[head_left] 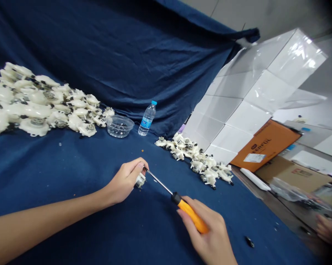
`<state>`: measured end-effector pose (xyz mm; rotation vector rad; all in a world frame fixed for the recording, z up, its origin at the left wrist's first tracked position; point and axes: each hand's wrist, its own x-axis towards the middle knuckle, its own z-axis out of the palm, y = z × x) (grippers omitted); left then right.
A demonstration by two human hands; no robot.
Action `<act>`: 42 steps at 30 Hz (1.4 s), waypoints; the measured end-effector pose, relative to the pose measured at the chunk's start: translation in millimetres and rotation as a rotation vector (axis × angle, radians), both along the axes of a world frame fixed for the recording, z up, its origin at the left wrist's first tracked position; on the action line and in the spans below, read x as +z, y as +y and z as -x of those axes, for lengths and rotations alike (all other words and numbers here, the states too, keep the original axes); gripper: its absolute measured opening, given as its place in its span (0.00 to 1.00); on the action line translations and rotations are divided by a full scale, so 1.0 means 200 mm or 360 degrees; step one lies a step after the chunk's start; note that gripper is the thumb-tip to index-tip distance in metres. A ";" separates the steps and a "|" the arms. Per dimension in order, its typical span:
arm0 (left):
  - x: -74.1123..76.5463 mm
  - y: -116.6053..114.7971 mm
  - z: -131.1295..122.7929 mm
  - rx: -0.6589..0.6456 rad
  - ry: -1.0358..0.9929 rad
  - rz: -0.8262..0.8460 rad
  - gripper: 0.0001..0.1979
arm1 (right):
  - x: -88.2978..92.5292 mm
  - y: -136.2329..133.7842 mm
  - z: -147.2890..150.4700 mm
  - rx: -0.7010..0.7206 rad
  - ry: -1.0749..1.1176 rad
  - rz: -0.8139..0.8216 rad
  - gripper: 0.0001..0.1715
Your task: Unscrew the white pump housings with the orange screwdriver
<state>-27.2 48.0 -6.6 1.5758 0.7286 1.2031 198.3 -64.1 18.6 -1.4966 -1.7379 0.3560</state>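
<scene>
"What's in the left hand point(125, 180)?"

"A small white plastic part point(140, 180) with a bit of metal on it. The grip is pinching it between thumb and fingers, and it sits just above the blue cloth point(72, 165), near the middle of the view. The fingers hide part of it, so I can't make out every detail."

"And the right hand point(207, 228)?"

"Its grip is closed around the orange handle of a screwdriver point(192, 215). The steel shaft reaches across, and its tip is right at the part."

"How would that part handle?"

"It looks light and stiff, but I'd treat it as fragile because the thin plastic tabs could snap under a hard squeeze. The smooth surface may also slip, so I'd hold it by the solid body, as the left hand seems to, and keep clear of the tabs."

"What's around them?"

"A big heap of similar white parts point(36, 101) lies far to the left, and a smaller heap point(195, 158) lies ahead and to the right, beside some stacked white boxes point(237, 99). Between the heaps are a clear plastic bowl point(120, 126) and a water bottle point(147, 118)."
</scene>
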 end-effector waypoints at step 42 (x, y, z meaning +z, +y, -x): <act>0.03 0.11 0.10 -0.0528 -0.0119 0.0380 0.29 | 0.04 0.08 -0.07 -0.0119 0.0781 0.0781 0.23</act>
